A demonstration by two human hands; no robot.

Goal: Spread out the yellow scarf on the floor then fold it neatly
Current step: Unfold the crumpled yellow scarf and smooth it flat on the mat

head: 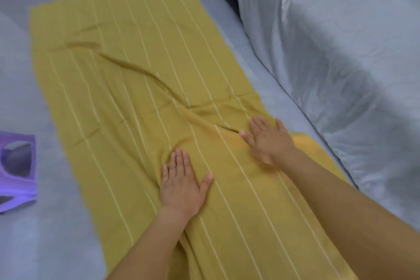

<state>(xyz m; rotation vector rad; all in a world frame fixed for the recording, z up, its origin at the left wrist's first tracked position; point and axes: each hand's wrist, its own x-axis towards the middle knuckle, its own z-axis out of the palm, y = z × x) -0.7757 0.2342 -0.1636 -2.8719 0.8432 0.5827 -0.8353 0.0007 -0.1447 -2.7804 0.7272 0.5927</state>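
While spread flat, yellow scarf (pixel 136 88), pale stripes, diagonal wrinkle

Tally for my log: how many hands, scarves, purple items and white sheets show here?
Hands: 2, left hand, right hand
Scarf: 1
Purple item: 1
White sheet: 1
Total: 5

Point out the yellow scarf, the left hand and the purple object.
yellow scarf (pixel 95 88): head view, flat striped part left of the long crease.
left hand (pixel 181 185): head view, back of the hand.
purple object (pixel 22 185): head view, purple face below its opening.
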